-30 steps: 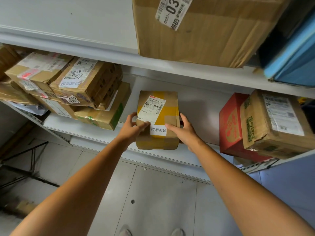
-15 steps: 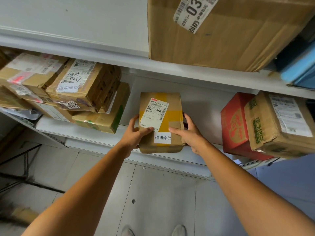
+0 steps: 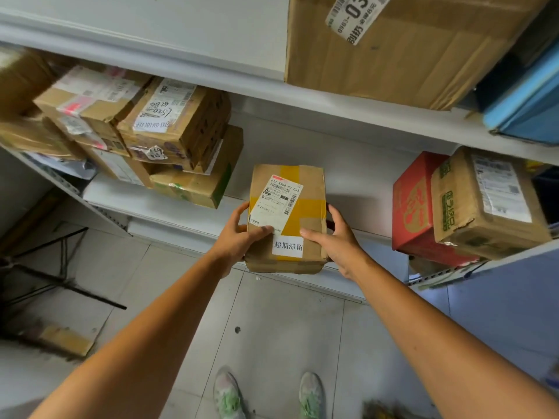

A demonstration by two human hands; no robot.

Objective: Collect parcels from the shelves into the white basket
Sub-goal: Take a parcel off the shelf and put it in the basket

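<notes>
We hold the parcel [image 3: 302,207] between both hands: our left hand [image 3: 239,237] grips its left side, thumb pressed on the label, and our right hand [image 3: 335,240] clasps its right side, thumb on top. The parcel is at the lower shelf's [image 3: 357,176] front edge, its near end over the floor, between a stack of boxes [image 3: 181,131] and a red box [image 3: 414,207].

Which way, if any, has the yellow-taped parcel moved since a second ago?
Yes. The yellow-taped parcel has come toward the person: its near end now covers the shelf's front edge, which it earlier sat behind.
</notes>
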